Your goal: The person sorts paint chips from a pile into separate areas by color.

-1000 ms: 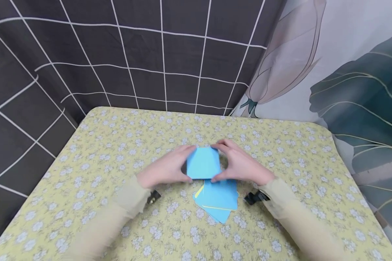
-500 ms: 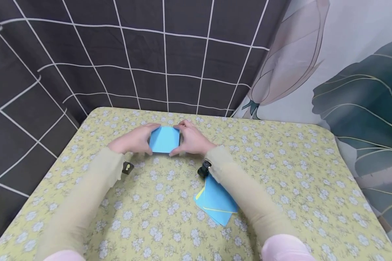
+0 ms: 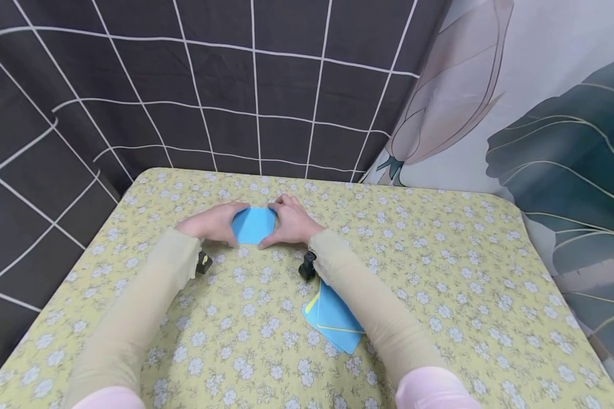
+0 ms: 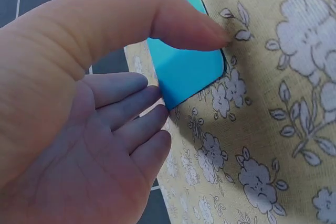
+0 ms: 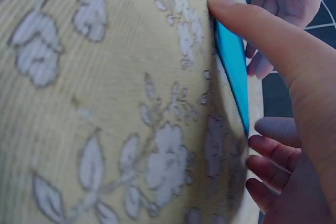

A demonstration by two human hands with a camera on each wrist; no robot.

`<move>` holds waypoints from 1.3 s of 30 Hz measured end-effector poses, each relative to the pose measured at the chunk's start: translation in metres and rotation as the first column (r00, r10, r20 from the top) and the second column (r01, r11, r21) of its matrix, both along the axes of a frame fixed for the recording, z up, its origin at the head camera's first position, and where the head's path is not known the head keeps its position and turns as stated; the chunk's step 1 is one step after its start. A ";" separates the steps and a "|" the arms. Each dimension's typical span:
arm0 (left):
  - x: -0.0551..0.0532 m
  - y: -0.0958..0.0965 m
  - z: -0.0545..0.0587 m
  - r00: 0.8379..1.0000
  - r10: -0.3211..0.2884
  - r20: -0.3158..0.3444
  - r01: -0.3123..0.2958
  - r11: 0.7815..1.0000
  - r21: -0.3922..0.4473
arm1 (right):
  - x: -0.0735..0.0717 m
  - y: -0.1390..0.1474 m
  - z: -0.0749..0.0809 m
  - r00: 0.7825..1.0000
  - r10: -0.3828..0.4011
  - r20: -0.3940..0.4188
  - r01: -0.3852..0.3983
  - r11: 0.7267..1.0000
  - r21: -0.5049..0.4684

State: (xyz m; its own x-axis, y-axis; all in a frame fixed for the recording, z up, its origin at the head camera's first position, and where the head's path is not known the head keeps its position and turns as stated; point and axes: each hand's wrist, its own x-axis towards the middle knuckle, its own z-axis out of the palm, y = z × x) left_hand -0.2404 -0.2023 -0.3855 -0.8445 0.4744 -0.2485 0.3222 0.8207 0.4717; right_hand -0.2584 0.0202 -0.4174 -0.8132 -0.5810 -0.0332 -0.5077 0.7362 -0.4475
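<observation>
A thin blue square card (image 3: 253, 225) with rounded corners lies flat on the flowered cloth, left of the middle, towards the back. My left hand (image 3: 210, 222) holds its left side, thumb at the near corner and fingertips at the far one. From the right, my right hand (image 3: 294, 222) spans the opposite side in the same manner. In the left wrist view the thumb overlaps the blue card (image 4: 186, 69), whose edge meets the cloth. The right wrist view shows the blue card (image 5: 232, 61) nearly edge-on beside the thumb.
Several more blue cards (image 3: 337, 318), some with yellow edges, lie fanned in a loose pile under my right forearm. The yellow flowered tablecloth (image 3: 465, 272) covers the table. Dark gridded curtains (image 3: 286, 85) stand behind and left; a leaf-patterned curtain (image 3: 568, 159) hangs at right.
Both hands have carried the blue card from above the pile to the far left. Over the last half second it has come down onto the cloth, shifting slightly nearer.
</observation>
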 end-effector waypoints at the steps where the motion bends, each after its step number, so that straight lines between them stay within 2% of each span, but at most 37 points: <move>1: 0.001 0.000 0.001 1.000 0.000 0.000 0.000 1.000 0.009 | 0.001 0.001 0.002 1.000 0.002 0.001 -0.002 1.000 -0.010; 4: 0.005 0.001 0.005 1.000 0.016 -0.014 -0.016 0.999 0.045 | 0.004 0.007 0.013 1.000 0.014 -0.013 -0.015 0.999 -0.051; 9: 0.014 0.012 0.018 0.997 0.047 -0.054 -0.041 0.993 0.110 | 0.015 0.030 0.046 0.997 0.020 -0.069 -0.027 0.994 -0.102; 13: 0.026 0.026 0.028 0.993 0.045 -0.107 -0.029 0.988 0.149 | 0.029 0.056 0.066 0.996 -0.006 -0.091 -0.004 0.994 -0.109; 16: 0.037 0.036 0.032 0.986 0.030 -0.162 0.000 0.983 0.185 | 0.040 0.076 0.072 0.994 -0.015 -0.111 0.005 0.996 -0.091; 21: 0.058 0.054 0.031 0.974 -0.017 -0.227 0.069 0.973 0.222 | 0.061 0.112 0.069 0.990 -0.012 -0.143 0.003 0.998 -0.063; 28: 0.086 0.086 0.015 0.968 -0.103 -0.228 0.157 0.959 0.235 | 0.096 0.153 0.052 0.988 -0.011 -0.151 0.009 1.000 -0.013; 32: 0.099 0.102 0.005 0.961 -0.162 -0.224 0.211 0.954 0.212 | 0.114 0.167 0.043 0.989 -0.012 -0.150 0.012 1.000 -0.003; 39: 0.114 0.121 -0.008 0.931 -0.268 -0.247 0.302 0.946 0.113 | 0.138 0.183 0.034 0.993 -0.030 -0.118 0.031 0.999 0.010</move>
